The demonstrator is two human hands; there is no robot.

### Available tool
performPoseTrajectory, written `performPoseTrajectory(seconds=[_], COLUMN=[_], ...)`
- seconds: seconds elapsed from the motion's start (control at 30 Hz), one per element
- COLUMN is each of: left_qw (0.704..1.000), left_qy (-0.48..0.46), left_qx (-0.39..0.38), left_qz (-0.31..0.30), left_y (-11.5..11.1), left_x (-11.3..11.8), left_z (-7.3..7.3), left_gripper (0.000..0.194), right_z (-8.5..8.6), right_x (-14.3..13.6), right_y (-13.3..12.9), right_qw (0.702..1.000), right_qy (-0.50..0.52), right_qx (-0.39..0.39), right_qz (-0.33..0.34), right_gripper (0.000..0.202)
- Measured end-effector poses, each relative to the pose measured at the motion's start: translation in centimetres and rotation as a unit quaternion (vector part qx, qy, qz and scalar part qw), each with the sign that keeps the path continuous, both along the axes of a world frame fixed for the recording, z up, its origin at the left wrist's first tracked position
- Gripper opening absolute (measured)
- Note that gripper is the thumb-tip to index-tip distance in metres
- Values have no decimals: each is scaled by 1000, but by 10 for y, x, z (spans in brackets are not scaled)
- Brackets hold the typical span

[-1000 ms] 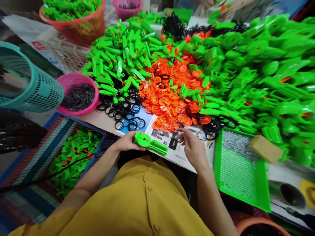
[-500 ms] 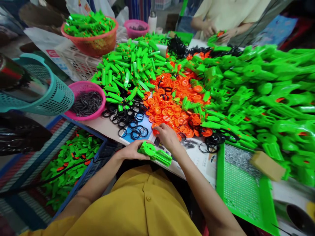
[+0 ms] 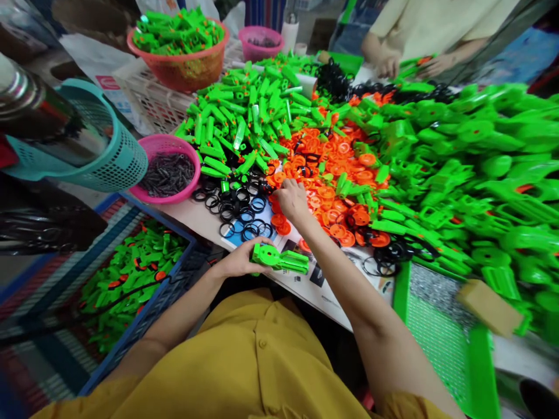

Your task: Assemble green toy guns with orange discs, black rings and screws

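Observation:
My left hand (image 3: 244,257) grips a bright green plastic toy gun body part (image 3: 279,259), with a round end and a ridged end, just above the table's front edge. My right hand (image 3: 292,201) reaches over the near left side of a pile of orange plastic discs (image 3: 329,201). Its fingers are curled down among the discs, and the fingertips are hidden, so what they pinch cannot be made out. Black rings (image 3: 244,212) lie to the left of that hand. Behind them is a heap of small green pieces (image 3: 244,122).
Large green toy bodies (image 3: 480,157) are piled on the right. A green tray (image 3: 480,366) and a tan block (image 3: 489,307) sit at front right. Left are a pink bowl (image 3: 194,174), a teal basket (image 3: 122,157) and a blue crate (image 3: 186,262). Another person's hands (image 3: 388,63) work opposite.
My right hand has moved forward, farther into the orange discs. My left hand keeps the green part at nearly the same place. The whole view has shifted slightly.

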State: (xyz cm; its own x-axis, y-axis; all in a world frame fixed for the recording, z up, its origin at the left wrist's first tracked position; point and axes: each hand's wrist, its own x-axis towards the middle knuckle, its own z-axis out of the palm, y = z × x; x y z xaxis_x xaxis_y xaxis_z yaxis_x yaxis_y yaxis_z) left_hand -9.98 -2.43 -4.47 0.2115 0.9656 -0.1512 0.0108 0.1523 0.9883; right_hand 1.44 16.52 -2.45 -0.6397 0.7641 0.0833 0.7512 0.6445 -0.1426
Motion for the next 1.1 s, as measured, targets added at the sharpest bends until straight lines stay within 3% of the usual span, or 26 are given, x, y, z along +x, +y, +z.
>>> performPoseTrajectory(seconds=[0.13, 0.23, 0.37, 0.47, 0.6, 0.8, 0.97, 1.1], left_qw=[999, 998, 992, 988, 982, 968, 950, 949], left_qy=[22, 43, 83, 108, 139, 156, 160, 163], left_qx=[20, 48, 88, 109, 128, 191, 264, 267], left_qz=[16, 27, 23, 18, 5, -48, -40, -44], left_y=[0, 0, 0, 1, 2, 3, 2, -1], left_x=[-5, -4, 2, 10, 22, 38, 51, 55], left_z=[1, 1, 0, -1, -1, 1, -5, -6], left_gripper=[58, 57, 52, 56, 55, 50, 49, 46], right_z=[-2, 15, 56, 69, 55, 46, 41, 32], right_x=[0, 23, 73, 98, 112, 127, 134, 137], right_y=[6, -5, -57, -103, -136, -148, -164, -175], right_qw=[999, 995, 976, 973, 984, 984, 987, 984], right_qy=[29, 96, 189, 169, 102, 71, 91, 137], right_qx=[-10, -12, -35, -33, 30, 98, 115, 113], right_qz=[8, 21, 99, 155, 141, 130, 65, 20], right_gripper=[29, 24, 25, 26, 25, 23, 16, 16])
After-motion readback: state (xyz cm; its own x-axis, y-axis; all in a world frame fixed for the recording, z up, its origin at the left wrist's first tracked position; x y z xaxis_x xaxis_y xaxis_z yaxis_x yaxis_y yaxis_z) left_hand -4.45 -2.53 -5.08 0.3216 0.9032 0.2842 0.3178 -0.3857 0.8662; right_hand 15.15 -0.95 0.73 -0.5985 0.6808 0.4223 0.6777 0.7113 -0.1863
